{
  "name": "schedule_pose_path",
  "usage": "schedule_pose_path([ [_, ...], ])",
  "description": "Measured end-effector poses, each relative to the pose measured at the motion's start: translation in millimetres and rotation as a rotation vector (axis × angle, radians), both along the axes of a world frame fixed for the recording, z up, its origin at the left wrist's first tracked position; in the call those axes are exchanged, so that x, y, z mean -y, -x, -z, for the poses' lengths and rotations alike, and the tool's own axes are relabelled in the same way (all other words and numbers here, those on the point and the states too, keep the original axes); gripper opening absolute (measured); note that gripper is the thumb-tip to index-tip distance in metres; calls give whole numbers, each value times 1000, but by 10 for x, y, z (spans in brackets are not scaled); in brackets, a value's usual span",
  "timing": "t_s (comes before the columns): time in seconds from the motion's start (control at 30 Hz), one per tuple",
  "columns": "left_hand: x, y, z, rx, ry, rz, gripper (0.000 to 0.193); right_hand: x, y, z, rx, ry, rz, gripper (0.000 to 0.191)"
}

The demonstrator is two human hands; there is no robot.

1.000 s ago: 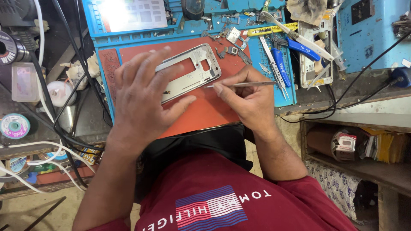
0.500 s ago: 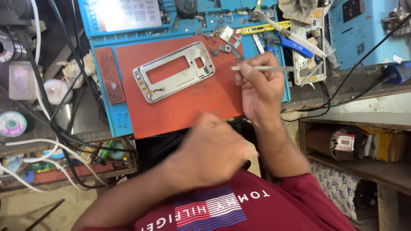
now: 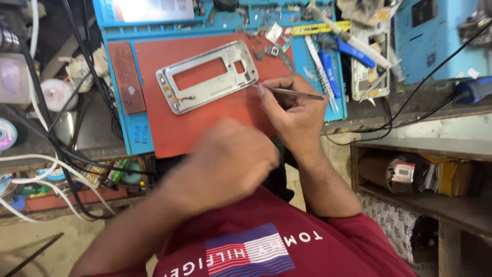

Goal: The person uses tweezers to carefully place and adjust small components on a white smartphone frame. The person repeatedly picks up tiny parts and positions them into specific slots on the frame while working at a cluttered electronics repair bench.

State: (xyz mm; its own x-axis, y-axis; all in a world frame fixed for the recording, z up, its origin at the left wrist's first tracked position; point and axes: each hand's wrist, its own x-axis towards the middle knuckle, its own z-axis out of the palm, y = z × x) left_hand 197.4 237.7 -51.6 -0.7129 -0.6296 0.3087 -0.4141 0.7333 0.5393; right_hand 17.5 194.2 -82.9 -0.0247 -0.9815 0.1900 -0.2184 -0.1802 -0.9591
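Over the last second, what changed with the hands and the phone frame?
The left hand let go of the silver phone frame and pulled back toward the body. The right hand kept gripping the metal tweezers, tip beside the frame. The frame stayed on the red mat.

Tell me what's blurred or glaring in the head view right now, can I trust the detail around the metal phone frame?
Head view: the left hand is smeared by motion blur, its fingers indistinct. The right hand, the tweezers it pinches and the metal phone frame on the red mat look sharp. A pale panel at the top edge is washed out by glare. Lighting is even, shadows soft.
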Motion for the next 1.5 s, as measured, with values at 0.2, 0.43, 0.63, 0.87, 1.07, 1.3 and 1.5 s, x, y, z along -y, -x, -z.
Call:
schedule_pose_path([
  [0.2, 442, -679, -185, 10, 167, -522, 58, 75, -47, -38, -123, 33, -15, 13],
  [0.43, 530, -740, -14, -10, 35, -492, 68, 115, -106, -14, -55, -13, -30, 14],
  [0.63, 544, -778, 36, -67, 12, -500, 67, 126, -96, -3, -131, -9, -19, 14],
  [0.87, 579, -767, 32, -53, 5, -507, 68, 148, -108, -33, -114, -52, -28, 13],
  [1.07, 587, -751, 50, -27, -15, -518, 70, 238, -22, -29, -126, -97, -107, 13],
  [1.3, 607, -716, 50, -17, -3, -519, 71, 282, 13, -23, -69, -113, -158, 14],
  [1.5, 606, -723, 71, -16, 2, -518, 71, 297, 27, -20, -88, -133, -171, 14],
])
